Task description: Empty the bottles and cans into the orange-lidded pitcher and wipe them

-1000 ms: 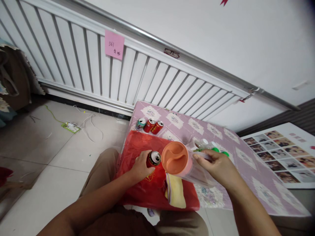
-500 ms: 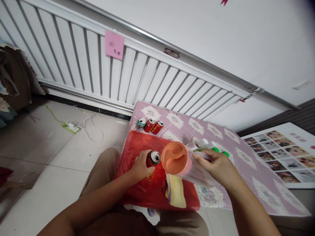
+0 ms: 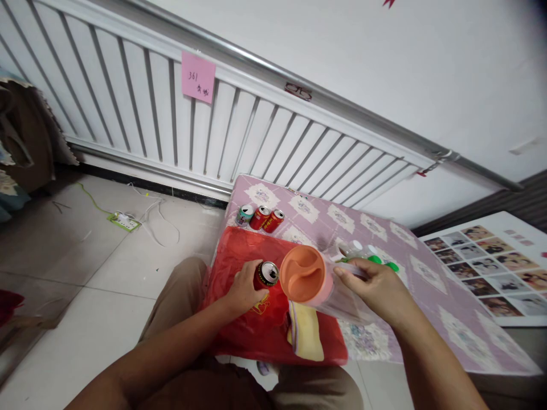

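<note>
My left hand (image 3: 248, 289) is wrapped round an upright opened drink can (image 3: 269, 274) with a dark rim band, over the red plastic sheet (image 3: 239, 245). My right hand (image 3: 374, 285) grips the handle of a clear plastic pitcher (image 3: 348, 304). Its orange lid (image 3: 301, 274), with a curved ridge across it, faces toward me and the can. The lid's edge is close beside the can's top; I cannot tell whether they touch. Below them a folded yellow cloth (image 3: 307, 333) lies on the red sheet.
A teal can (image 3: 245, 215) and two red cans (image 3: 260, 217) stand at the table's far left. Bottles with white and green caps (image 3: 374, 259) are behind my right hand. A white radiator (image 3: 256, 131) runs behind the table. A power strip (image 3: 123, 221) with cables lies on the floor.
Almost nothing differs. The pitcher's orange lid has shifted very slightly, while both hands keep their holds and the can stays in place.
</note>
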`<state>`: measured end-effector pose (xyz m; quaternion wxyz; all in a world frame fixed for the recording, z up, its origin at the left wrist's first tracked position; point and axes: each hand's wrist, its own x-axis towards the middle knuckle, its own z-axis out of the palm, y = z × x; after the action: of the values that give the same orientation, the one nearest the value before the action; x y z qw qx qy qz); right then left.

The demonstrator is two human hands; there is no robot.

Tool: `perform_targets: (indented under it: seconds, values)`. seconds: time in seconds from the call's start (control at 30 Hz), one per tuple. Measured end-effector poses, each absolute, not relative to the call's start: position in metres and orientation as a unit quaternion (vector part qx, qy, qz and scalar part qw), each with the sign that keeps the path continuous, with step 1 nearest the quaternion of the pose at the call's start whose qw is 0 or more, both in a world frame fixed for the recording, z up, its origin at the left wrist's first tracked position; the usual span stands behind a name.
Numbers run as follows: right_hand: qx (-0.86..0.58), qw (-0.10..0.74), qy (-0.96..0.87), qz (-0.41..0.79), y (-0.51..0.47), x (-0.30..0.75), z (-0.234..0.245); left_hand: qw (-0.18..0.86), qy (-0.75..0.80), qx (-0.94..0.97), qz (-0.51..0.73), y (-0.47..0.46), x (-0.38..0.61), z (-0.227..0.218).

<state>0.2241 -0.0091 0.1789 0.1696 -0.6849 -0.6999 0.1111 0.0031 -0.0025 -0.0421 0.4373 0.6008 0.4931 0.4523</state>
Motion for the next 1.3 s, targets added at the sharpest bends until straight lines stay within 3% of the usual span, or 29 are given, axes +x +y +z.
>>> perform_targets:
  seconds: [1.3]
  values:
    - [-0.691, 0.159, -0.698, 0.103, -0.0089, 0.2249, 0.1785, 0.438, 0.493, 0.601, 0.451, -0.0021, 0.0022, -0.041]
